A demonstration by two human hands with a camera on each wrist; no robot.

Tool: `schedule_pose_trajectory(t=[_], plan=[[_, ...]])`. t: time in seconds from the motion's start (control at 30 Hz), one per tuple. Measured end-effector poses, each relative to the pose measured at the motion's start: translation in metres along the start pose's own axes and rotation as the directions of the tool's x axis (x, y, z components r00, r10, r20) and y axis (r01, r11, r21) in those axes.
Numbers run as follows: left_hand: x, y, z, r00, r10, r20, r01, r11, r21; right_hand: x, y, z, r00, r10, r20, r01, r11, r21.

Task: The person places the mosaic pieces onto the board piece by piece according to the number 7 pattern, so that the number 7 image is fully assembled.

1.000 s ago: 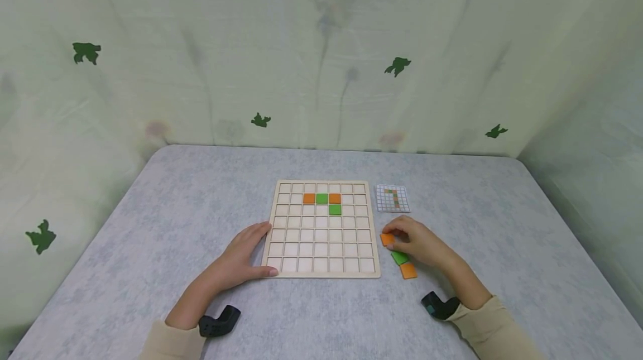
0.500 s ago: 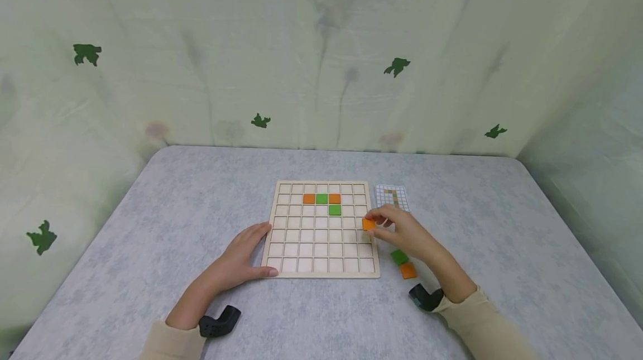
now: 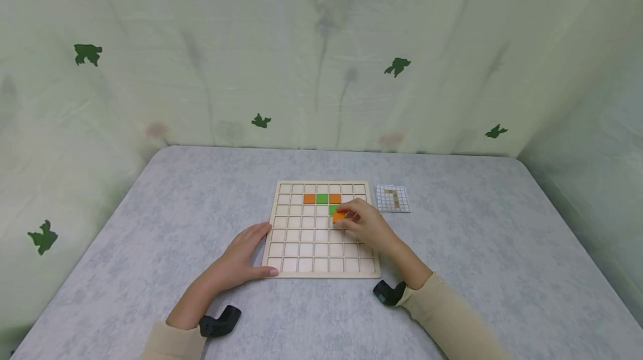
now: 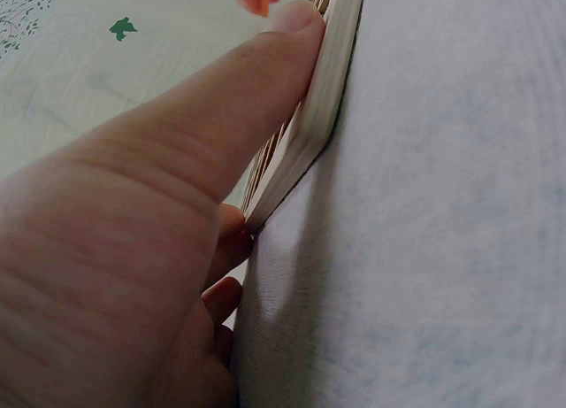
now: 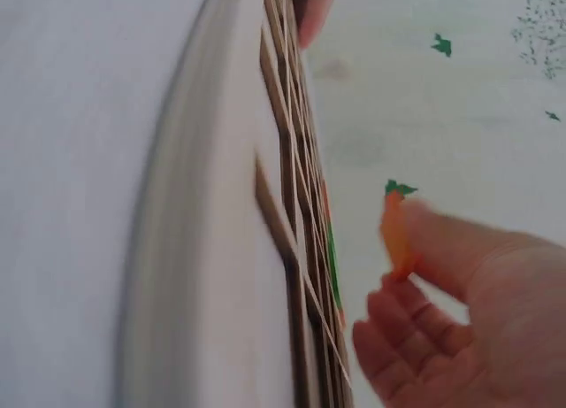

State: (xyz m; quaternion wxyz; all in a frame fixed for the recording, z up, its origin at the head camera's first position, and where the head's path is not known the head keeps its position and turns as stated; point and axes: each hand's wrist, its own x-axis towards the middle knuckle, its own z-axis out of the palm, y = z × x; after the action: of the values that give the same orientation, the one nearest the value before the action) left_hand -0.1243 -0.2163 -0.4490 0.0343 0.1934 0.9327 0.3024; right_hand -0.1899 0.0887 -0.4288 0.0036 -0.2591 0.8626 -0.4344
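A square wooden grid board [image 3: 293, 235] lies flat on the table. An orange tile [image 3: 339, 217] is pinched between thumb and fingers of my right hand [image 3: 368, 224], over the board just below a seated green tile [image 3: 334, 210]. In the right wrist view, the pinched tile shows edge-on above the board's surface. Another green tile [image 3: 322, 198] sits in the upper row between two orange tiles [image 3: 309, 198]. At the board's lower left corner, my left hand [image 3: 238, 259] rests with extended thumb on the near rim and fingers along the left edge.
A small pattern card [image 3: 393, 198] printed with an orange and green figure lies right of the board. Each wrist wears a black camera [image 3: 220, 322]. The grey table [image 3: 201, 181] meets a pale curtain [image 3: 321, 70] with green leaf shapes behind.
My right hand picked up an orange tile from beside the board and carried it left over the grid. The loose green and orange tiles there are now hidden by the forearm. Left hand is still.
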Motion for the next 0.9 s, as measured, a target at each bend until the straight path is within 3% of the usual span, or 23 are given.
schedule_pose_trajectory(t=[0.13,0.33,0.63,0.9], plan=[[0.0,0.001,-0.001,1.0,-0.002,0.002,0.002,1.0,0.0,0.002,0.001,0.01,0.998,0.064,0.0,-0.064,0.998,-0.025],[-0.001,0.003,-0.003,1.0,-0.005,0.002,0.005,1.0,-0.003,0.003,0.001,0.014,0.997,0.074,-0.011,-0.074,0.996,-0.054],[-0.002,0.003,-0.004,1.0,0.001,-0.01,-0.001,1.0,-0.011,0.005,-0.001,0.015,0.995,0.097,0.013,-0.097,0.995,-0.02],[-0.001,0.001,-0.001,1.0,-0.015,0.011,0.016,1.0,-0.008,0.001,-0.01,-0.005,0.999,0.048,0.023,-0.048,0.999,0.02]])
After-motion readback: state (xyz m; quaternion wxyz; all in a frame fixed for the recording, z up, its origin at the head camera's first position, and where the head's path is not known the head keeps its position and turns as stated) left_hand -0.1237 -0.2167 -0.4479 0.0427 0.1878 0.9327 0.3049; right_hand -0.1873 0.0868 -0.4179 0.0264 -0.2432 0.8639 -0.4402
